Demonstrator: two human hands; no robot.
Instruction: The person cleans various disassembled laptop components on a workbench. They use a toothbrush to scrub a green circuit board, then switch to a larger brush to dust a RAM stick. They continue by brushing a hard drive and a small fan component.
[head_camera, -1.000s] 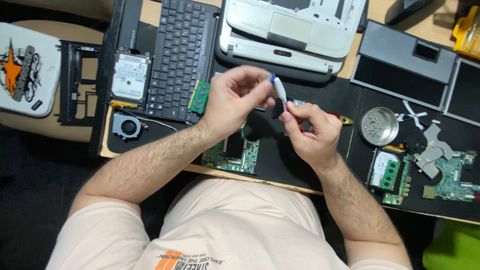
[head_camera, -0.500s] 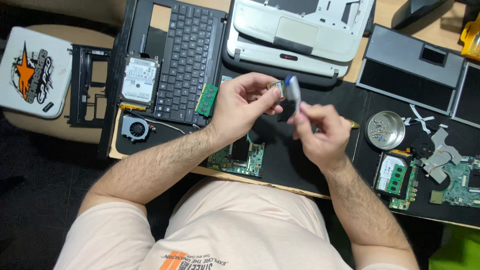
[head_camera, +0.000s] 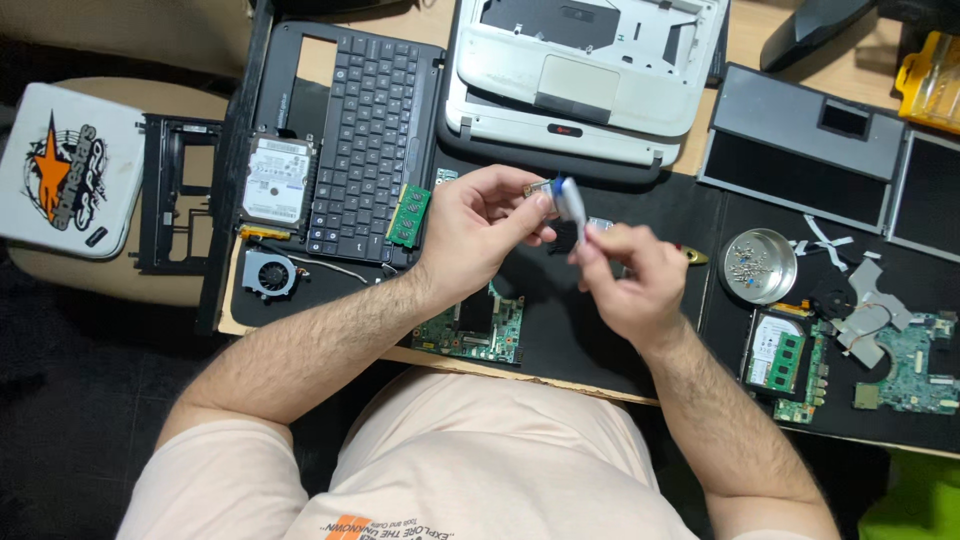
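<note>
My left hand (head_camera: 478, 228) pinches a small brownish part (head_camera: 537, 189) between thumb and fingertips, above the black mat (head_camera: 560, 330). My right hand (head_camera: 632, 282) holds a short white tool with a blue end (head_camera: 570, 202), its tip right beside the small part. Both hands hover over the middle of the mat. Below my left wrist lies a green circuit board (head_camera: 482, 328). What kind of tool the white one is cannot be made out.
A black laptop keyboard (head_camera: 372, 130), hard drive (head_camera: 277, 180), small fan (head_camera: 268, 273) and green memory stick (head_camera: 408, 215) lie at the left. A white laptop shell (head_camera: 590, 75) sits behind. A metal dish of screws (head_camera: 758, 265) and more boards (head_camera: 905, 365) lie at the right.
Both hands stay together over the mat. The white tool has swung from upright to leaning against the small part in my left fingers.
</note>
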